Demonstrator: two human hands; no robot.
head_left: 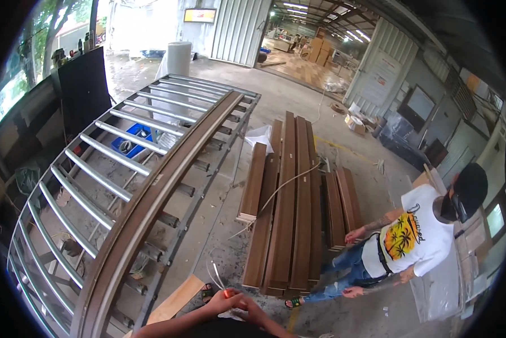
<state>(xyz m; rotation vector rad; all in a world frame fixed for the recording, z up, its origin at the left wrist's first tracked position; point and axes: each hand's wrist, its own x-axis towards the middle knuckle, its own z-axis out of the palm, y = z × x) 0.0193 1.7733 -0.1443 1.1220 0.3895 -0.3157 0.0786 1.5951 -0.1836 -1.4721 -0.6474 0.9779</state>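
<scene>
My left hand (221, 303) is closed at the lower middle, with a pale strap (215, 272) and a small orange piece at its fingers. My right hand (253, 314) is closed against it, its fingers partly hidden. Something whitish shows below the two hands, too small to name. The strap loops up in front of them, and a thin pale length runs on across the long brown boards (284, 225), which lie stacked on the floor ahead.
Left stands a roller conveyor (89, 207) carrying a long brown profile (146, 211). A blue crate (133, 138) sits beneath it. A co-worker (416, 236) in a white shirt stands right of the stack, near shorter boards (343, 203). A light wooden board (174, 299) lies left of my hands.
</scene>
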